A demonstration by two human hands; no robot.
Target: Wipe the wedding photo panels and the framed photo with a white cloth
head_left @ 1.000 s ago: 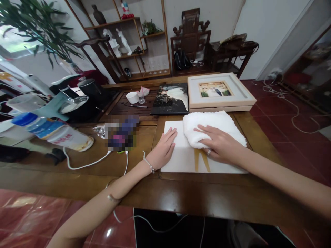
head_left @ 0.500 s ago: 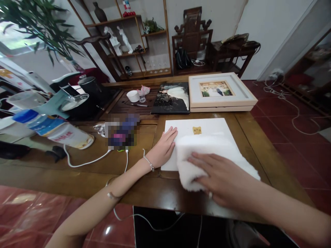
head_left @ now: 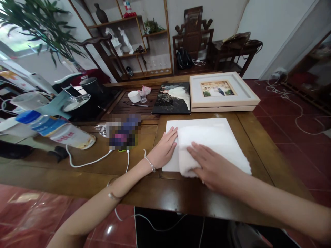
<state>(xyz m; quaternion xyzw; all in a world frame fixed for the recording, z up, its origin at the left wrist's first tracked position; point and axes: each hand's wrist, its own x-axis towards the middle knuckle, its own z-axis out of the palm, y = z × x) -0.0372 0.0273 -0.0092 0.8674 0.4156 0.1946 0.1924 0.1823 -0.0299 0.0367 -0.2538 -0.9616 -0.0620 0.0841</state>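
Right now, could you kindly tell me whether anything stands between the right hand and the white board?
Yes: the white cloth lies beneath the right hand, covering most of the white board. The left hand rests at the board's left edge, off to the side.

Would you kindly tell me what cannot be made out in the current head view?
1. Head view: most of the flat white rectangular board, hidden under the folded white fluffy cloth.
2. Head view: the underside of the bare right hand, hidden by its own back, so whether it grips or only presses is unclear.
3. Head view: the purple-and-black object, blurred by pixelation.
4. Head view: the red lettering on the white-and-blue bottle, too blurred to read.
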